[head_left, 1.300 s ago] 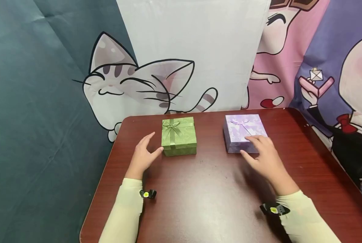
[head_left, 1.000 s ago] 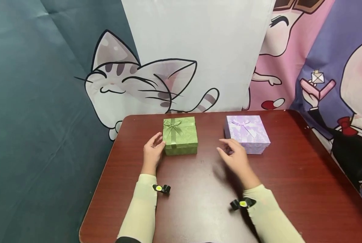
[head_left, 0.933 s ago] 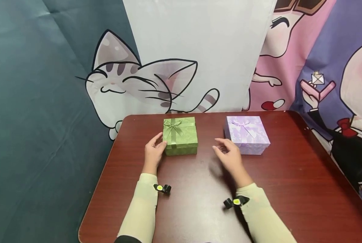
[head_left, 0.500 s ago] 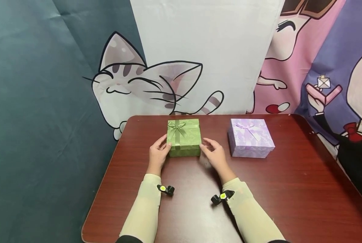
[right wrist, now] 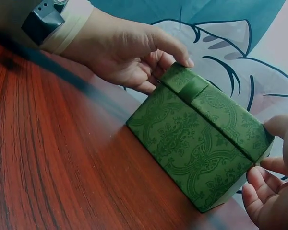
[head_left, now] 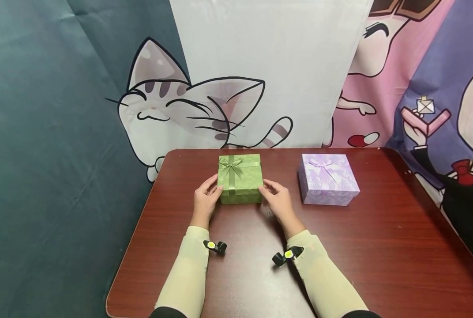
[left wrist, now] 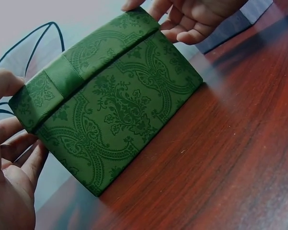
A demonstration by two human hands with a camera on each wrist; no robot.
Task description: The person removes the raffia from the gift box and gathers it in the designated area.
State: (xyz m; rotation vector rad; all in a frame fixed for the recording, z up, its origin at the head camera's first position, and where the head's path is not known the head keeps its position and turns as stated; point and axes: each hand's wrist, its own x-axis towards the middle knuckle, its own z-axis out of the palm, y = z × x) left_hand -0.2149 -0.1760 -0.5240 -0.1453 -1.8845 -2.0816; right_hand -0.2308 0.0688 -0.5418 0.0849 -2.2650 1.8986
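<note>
On either side of the green box (head_left: 241,181), your left hand (head_left: 205,199) and right hand (head_left: 280,201) grip it; it rests on the surface (head_left: 244,278), the purple box (head_left: 329,185) standing apart to its right.

We see the left box (head_left: 240,179) and the right box (head_left: 329,179) side by side on the tabletop (head_left: 240,282), a gap between them, both near its far edge, with the backdrop (head_left: 300,66) behind. At the left box we find the left grip (head_left: 205,202) touching its left side and the right grip (head_left: 281,204) its right side, partly between the boxes. Before both boxes, toward us, lie the left sleeve (head_left: 185,274) and right sleeve (head_left: 325,276).
</note>
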